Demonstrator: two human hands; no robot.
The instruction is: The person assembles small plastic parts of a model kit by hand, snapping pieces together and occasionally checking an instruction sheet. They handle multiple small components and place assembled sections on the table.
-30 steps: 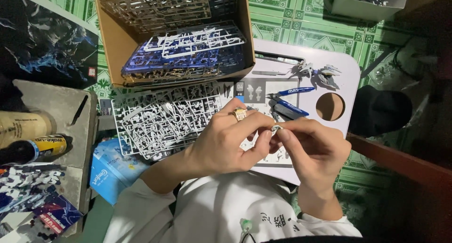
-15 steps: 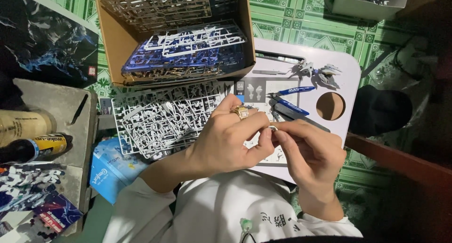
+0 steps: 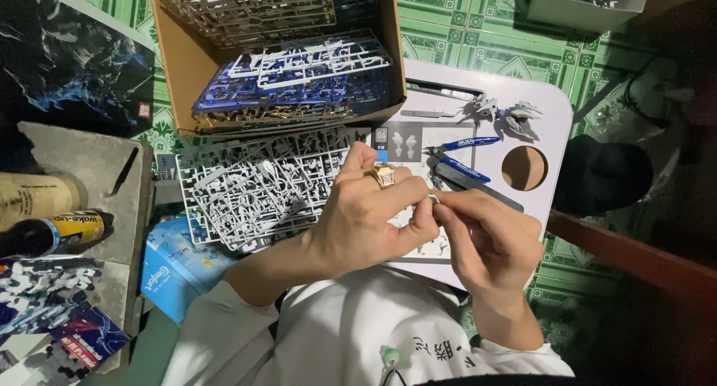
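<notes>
At the centre of the frame, the left hand and the right hand are meeting fingertip to fingertip, both pinching a small grey model part between thumb and forefinger; the part is largely hidden, so its shape cannot be told. The left hand is wearing a gold ring. Both hands are hovering above a white lap desk, which is lying across the middle right of the frame and showing a round hole near its right edge. Just beyond the fingers, blue-handled tools are resting on the desk, and a partly built grey figure is sitting nearer its upper edge. A grey parts frame is lying to the left of the hands, overlapping the desk's left edge. Behind it, in the upper left, an open cardboard box is holding more frames, white, blue and grey. At the far left, a bottle with a yellow label is lying on a grey surface.
</notes>
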